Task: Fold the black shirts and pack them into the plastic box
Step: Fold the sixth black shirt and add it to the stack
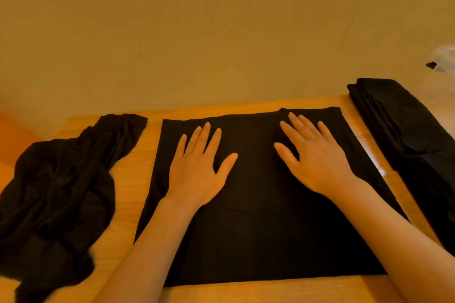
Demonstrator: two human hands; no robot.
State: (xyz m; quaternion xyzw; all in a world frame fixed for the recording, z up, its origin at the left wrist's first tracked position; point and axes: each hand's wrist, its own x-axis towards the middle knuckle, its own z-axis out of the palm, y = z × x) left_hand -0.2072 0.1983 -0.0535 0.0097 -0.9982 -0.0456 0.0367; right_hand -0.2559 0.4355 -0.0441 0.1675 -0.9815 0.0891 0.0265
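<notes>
Wooden table (pixel 138 174) against plain wall (pixel 221 32), fingers (pixel 204 135) flat, spread on black shirt (pixel 258 229); perhaps plastic (pixel 445 59) far right.

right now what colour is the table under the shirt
Light orange-brown wood table, under the black shirt; head view.

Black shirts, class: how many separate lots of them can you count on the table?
3: a crumpled heap at the left, one shirt spread flat in the middle under both hands, and a folded stack at the right, whose number of shirts cannot be told.

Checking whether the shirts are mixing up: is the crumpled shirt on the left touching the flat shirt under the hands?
Apart. The head view shows bare wooden table between the crumpled shirt and the flat shirt.
</notes>
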